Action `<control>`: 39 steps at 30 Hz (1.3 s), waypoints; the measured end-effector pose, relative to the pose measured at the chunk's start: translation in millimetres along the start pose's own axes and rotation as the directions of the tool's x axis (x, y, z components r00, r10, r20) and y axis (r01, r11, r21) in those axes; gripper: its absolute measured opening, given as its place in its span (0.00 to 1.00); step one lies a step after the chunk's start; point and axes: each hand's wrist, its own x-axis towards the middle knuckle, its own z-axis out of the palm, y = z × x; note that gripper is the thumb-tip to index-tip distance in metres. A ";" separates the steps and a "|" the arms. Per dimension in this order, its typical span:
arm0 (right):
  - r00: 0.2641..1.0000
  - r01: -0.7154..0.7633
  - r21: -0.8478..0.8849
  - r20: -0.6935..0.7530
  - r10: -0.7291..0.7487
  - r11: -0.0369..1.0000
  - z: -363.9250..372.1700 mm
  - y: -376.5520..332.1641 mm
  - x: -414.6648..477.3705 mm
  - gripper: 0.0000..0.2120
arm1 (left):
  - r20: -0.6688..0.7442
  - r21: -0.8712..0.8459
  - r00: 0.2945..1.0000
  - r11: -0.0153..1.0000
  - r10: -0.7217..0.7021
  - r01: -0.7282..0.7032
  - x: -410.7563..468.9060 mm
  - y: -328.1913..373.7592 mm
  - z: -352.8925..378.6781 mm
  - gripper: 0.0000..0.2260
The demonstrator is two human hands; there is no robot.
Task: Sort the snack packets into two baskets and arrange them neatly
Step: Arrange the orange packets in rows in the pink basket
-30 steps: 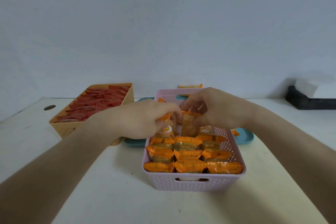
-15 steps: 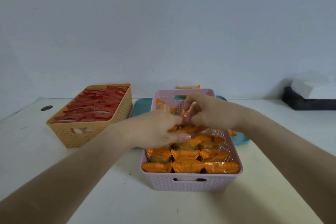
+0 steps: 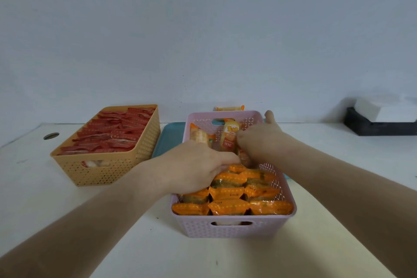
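Observation:
A pink basket point(image 3: 232, 225) in front of me holds rows of orange snack packets point(image 3: 228, 193). Both hands reach into its middle. My left hand point(image 3: 194, 167) lies palm down on the packets, fingers pressing on the row behind. My right hand point(image 3: 259, 140) curls its fingers round a packet at the middle of the basket, thumb raised. A yellow-orange packet point(image 3: 230, 139) stands upright behind my fingers, another leans at the back left point(image 3: 198, 136). To the left a tan basket point(image 3: 101, 169) is packed with red packets point(image 3: 112, 133).
A teal tray point(image 3: 168, 137) lies under and behind the pink basket. One orange packet point(image 3: 229, 108) rests beyond the basket's far rim. A black holder with a white block point(image 3: 381, 119) sits at the far right by the wall. A round hole point(image 3: 51, 136) marks the table's left.
Both hands have gone lower and deeper into the pink basket. The packet my right hand held up now sits down among the rows, and an upright yellow-orange packet shows behind.

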 end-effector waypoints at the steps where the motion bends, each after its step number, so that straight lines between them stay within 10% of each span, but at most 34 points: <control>1: 0.999 0.003 -0.007 0.038 -0.003 1.000 -3.2 -1.9 0.1 0.21 | 0.016 -0.042 1.000 0.999 -0.016 0.017 -0.3 0.6 -0.1 0.14; 8: 0.977 0.010 -0.010 0.213 -0.008 1.000 -11.3 -1.7 9.8 0.28 | 0.053 -0.171 0.997 0.984 -0.048 0.057 10.4 6.9 -2.5 0.17; 12: 0.995 0.028 0.110 0.093 -0.039 0.993 -11.9 4.9 0.8 0.38 | 0.097 -0.230 0.995 0.973 0.008 0.015 14.7 6.7 0.5 0.17; 23: 0.976 0.182 0.384 -0.182 -0.119 0.905 -11.0 32.3 -51.1 0.07 | -0.047 -0.241 0.997 0.970 -0.054 0.042 13.5 6.3 6.9 0.17; 32: 0.961 0.195 0.286 -0.249 -0.123 0.938 6.2 13.3 -85.0 0.14 | -0.252 -0.071 0.966 0.997 -0.054 0.038 3.1 -0.2 -5.7 0.16; 39: 0.914 0.268 0.255 -0.371 -0.162 0.929 13.5 11.5 -87.3 0.21 | -0.085 0.053 0.995 0.997 -0.053 0.057 -10.2 1.9 -4.7 0.12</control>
